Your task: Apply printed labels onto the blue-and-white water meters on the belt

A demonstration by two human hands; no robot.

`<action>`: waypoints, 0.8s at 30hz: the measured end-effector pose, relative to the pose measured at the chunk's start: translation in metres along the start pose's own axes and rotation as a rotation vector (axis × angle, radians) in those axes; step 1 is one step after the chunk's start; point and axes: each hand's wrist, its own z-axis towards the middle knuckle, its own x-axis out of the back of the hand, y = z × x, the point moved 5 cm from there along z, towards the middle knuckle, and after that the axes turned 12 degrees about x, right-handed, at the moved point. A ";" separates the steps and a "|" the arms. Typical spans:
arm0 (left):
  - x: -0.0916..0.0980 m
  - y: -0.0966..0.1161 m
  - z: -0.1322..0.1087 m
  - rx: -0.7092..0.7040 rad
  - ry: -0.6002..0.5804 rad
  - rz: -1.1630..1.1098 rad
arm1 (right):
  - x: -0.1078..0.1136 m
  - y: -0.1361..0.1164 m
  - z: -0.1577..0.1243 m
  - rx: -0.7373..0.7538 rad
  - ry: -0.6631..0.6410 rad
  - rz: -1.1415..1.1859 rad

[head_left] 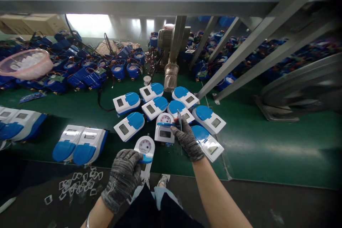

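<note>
My left hand [124, 171], in a grey knitted glove, is closed on the near water meter cover [145, 146]. Its blue lid is raised, baring a round dial; the glove hides part of the lower body. My right hand [187, 137], gloved alike, pinches a thin, upright, card-like piece [179, 121], seen nearly edge-on. The thumb is by the raised blue lid of a second water meter [164, 134], whose dial and grey display show. Around both hands lie several white meters with blue lids shut, such as one water meter [129, 127] left of centre.
Two meters [80, 144] sit together at left on the green bench [253, 149]. Behind are many blue meter bodies [91, 76] with wires and a pink bowl [26, 65] of white pieces. A metal post [171, 74] and slanted bars [240, 50] rise beyond. White frames [77, 185] litter the floor.
</note>
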 end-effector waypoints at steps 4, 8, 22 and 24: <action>0.007 -0.001 0.000 -0.011 -0.053 -0.062 | 0.009 0.006 -0.008 -0.038 0.021 0.077; 0.006 -0.004 0.019 0.088 -0.119 -0.160 | 0.017 0.012 -0.015 -0.090 0.027 0.096; -0.116 -0.001 0.138 0.092 -0.492 -0.212 | 0.048 -0.002 -0.069 -0.329 0.297 0.215; -0.119 -0.002 0.136 0.080 -0.505 -0.176 | 0.052 -0.002 -0.077 -0.392 0.271 0.203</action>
